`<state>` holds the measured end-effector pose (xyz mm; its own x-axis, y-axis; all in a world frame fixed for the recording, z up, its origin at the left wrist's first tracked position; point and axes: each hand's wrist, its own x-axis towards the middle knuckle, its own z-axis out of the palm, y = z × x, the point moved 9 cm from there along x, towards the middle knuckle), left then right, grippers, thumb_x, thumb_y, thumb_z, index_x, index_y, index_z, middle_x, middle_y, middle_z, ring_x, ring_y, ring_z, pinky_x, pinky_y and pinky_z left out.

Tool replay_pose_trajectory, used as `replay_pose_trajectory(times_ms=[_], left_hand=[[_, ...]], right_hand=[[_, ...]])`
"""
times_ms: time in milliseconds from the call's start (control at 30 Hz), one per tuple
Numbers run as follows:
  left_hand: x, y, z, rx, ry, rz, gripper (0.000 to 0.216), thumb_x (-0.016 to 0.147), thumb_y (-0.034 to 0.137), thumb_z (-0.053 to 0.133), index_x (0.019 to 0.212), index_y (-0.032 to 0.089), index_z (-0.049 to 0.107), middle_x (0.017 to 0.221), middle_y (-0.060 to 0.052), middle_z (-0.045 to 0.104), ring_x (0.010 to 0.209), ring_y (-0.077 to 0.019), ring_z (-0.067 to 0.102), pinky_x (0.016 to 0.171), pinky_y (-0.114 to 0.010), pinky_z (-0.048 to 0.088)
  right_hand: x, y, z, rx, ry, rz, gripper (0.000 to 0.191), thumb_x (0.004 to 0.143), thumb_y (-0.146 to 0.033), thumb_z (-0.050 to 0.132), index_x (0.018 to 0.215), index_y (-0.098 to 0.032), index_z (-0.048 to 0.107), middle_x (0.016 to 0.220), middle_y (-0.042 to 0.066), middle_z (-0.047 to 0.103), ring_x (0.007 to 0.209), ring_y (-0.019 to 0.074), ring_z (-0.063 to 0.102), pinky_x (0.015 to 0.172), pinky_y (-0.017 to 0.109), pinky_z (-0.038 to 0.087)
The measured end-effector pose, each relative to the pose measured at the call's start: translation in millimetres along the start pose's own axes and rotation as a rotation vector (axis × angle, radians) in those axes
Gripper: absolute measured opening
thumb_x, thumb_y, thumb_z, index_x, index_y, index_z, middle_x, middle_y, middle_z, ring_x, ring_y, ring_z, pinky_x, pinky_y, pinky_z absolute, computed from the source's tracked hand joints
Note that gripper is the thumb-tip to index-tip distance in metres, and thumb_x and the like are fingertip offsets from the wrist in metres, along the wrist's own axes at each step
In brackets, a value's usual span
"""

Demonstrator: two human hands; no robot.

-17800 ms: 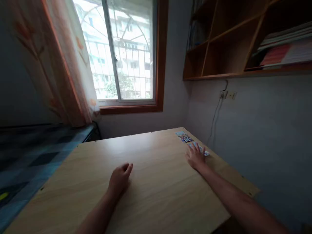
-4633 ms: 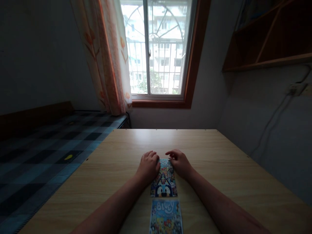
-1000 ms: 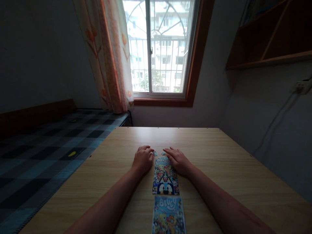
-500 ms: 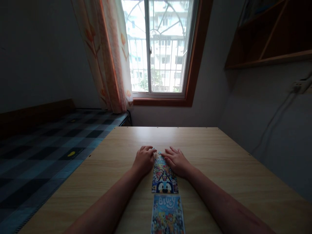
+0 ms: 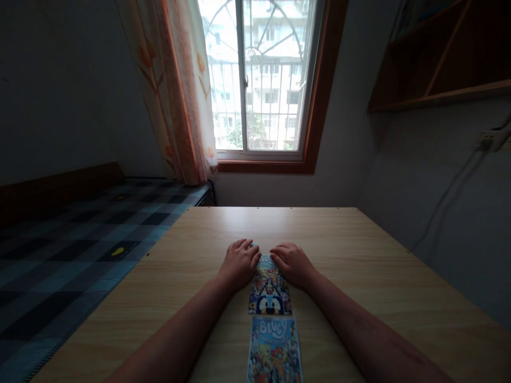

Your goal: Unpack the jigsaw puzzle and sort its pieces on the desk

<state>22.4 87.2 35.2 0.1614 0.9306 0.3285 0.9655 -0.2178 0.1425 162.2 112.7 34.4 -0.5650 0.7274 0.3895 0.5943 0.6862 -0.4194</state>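
Note:
A colourful jigsaw puzzle [image 5: 270, 290] with a blue dog's face lies flat on the wooden table. My left hand [image 5: 240, 261] rests at its far left corner, fingers stretched forward and thumb by the puzzle's edge. A small bluish bit, seemingly a puzzle piece [image 5: 253, 245], shows at the left fingertips; whether they touch it I cannot tell. Across the far right corner lies my right hand [image 5: 292, 263], its fingers slightly bent and apart from the thumb, with nothing visible in it. Nearer to me is a picture sheet [image 5: 275, 351] marked "BLUEY", just below the puzzle.
The pale wooden table [image 5: 359, 287] extends around both arms. Along its left side stands a bed with a checked cover [image 5: 80, 255]. A curtained window [image 5: 271, 96] is beyond the far edge, and a wall shelf [image 5: 439, 93] hangs at upper right.
My right hand's spread fingers have drawn together and bent. My left thumb has moved right, toward the puzzle's top. The loose bit seen between the hands no longer shows there.

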Motion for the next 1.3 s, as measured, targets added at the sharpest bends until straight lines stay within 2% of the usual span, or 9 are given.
replay_pose_trajectory(times_ms=[100, 200, 267, 400, 500, 700, 833, 933, 1300], left_hand=[[1.1, -11.3, -2.1, 0.007, 0.026, -0.078, 0.035, 0.098, 0.032, 0.041, 0.116, 0.022, 0.070, 0.131, -0.010, 0.063, 0.124, -0.0281, 0.051, 0.106, -0.046, 0.037], [0.3, -11.0, -7.8, 0.027, 0.057, -0.105, 0.035, 0.096, 0.030, 0.044, 0.120, 0.019, 0.068, 0.132, -0.011, 0.062, 0.123, -0.0282, 0.051, 0.105, -0.046, 0.037], [-0.6, -2.5, -10.9, 0.025, 0.057, -0.064, 0.034, 0.093, 0.030, 0.050, 0.120, 0.019, 0.068, 0.132, -0.011, 0.062, 0.123, -0.0281, 0.051, 0.105, -0.045, 0.037], [-3.0, 20.3, -9.9, 0.000, -0.022, 0.063, 0.022, 0.087, 0.035, 0.060, 0.099, 0.022, 0.072, 0.115, -0.009, 0.068, 0.111, -0.0278, 0.055, 0.099, -0.044, 0.041], [-3.4, 24.7, -8.2, -0.006, -0.070, 0.057, 0.019, 0.086, 0.036, 0.061, 0.094, 0.022, 0.071, 0.106, -0.009, 0.068, 0.105, -0.0273, 0.056, 0.094, -0.042, 0.042], [-2.2, 22.1, -5.1, -0.029, -0.075, 0.037, 0.018, 0.086, 0.034, 0.061, 0.095, 0.020, 0.068, 0.108, -0.009, 0.067, 0.107, -0.0271, 0.054, 0.096, -0.040, 0.042], [-2.0, 21.2, -2.2, -0.034, -0.065, 0.039, 0.019, 0.085, 0.034, 0.061, 0.096, 0.020, 0.067, 0.109, -0.010, 0.066, 0.109, -0.0279, 0.053, 0.097, -0.041, 0.041], [-1.4, 19.4, 0.4, -0.037, -0.070, 0.026, 0.017, 0.086, 0.032, 0.058, 0.096, 0.020, 0.067, 0.109, -0.010, 0.065, 0.109, -0.0278, 0.053, 0.096, -0.041, 0.041], [-0.9, 20.4, 1.8, -0.049, -0.061, 0.035, 0.017, 0.088, 0.029, 0.056, 0.098, 0.020, 0.067, 0.111, -0.010, 0.065, 0.110, -0.0267, 0.053, 0.098, -0.041, 0.041]], right_hand=[[-2.9, -5.0, 1.8, -0.016, -0.029, -0.034, 0.040, 0.092, -0.049, 0.058, 0.119, -0.022, 0.070, 0.119, 0.009, 0.069, 0.113, 0.0243, 0.058, 0.101, 0.038, 0.038], [-5.0, -8.7, 5.9, -0.032, -0.064, -0.061, 0.054, 0.085, -0.055, 0.065, 0.127, -0.022, 0.066, 0.125, 0.011, 0.066, 0.117, 0.0269, 0.056, 0.104, 0.041, 0.036], [-5.5, -9.8, 7.8, -0.035, -0.074, -0.071, 0.059, 0.081, -0.055, 0.069, 0.129, -0.022, 0.064, 0.127, 0.011, 0.065, 0.117, 0.0279, 0.055, 0.105, 0.042, 0.035], [-4.6, -8.7, 9.6, -0.016, -0.072, -0.068, 0.060, 0.080, -0.048, 0.072, 0.132, -0.022, 0.061, 0.126, 0.011, 0.065, 0.117, 0.0274, 0.055, 0.104, 0.042, 0.036], [-3.8, -7.3, 10.9, -0.004, -0.071, -0.063, 0.059, 0.081, -0.045, 0.072, 0.135, -0.023, 0.059, 0.125, 0.010, 0.065, 0.117, 0.0267, 0.055, 0.104, 0.041, 0.037], [-2.1, 0.8, 9.0, -0.069, -0.031, 0.020, 0.051, 0.087, -0.040, 0.063, 0.134, -0.021, 0.059, 0.123, 0.011, 0.065, 0.115, 0.0263, 0.054, 0.102, 0.039, 0.037], [-1.6, 6.4, 4.8, -0.155, -0.014, 0.104, 0.030, 0.089, -0.031, 0.060, 0.116, -0.022, 0.069, 0.110, 0.010, 0.067, 0.108, 0.0250, 0.055, 0.097, 0.036, 0.038], [-1.1, 3.5, 4.1, -0.192, -0.009, 0.113, 0.021, 0.088, -0.029, 0.059, 0.103, -0.023, 0.072, 0.103, 0.008, 0.067, 0.103, 0.0240, 0.055, 0.094, 0.035, 0.038], [3.0, -0.9, 11.3, -0.224, 0.015, 0.160, 0.017, 0.083, -0.019, 0.056, 0.095, -0.020, 0.069, 0.099, 0.009, 0.067, 0.101, 0.0251, 0.054, 0.089, 0.035, 0.038]])
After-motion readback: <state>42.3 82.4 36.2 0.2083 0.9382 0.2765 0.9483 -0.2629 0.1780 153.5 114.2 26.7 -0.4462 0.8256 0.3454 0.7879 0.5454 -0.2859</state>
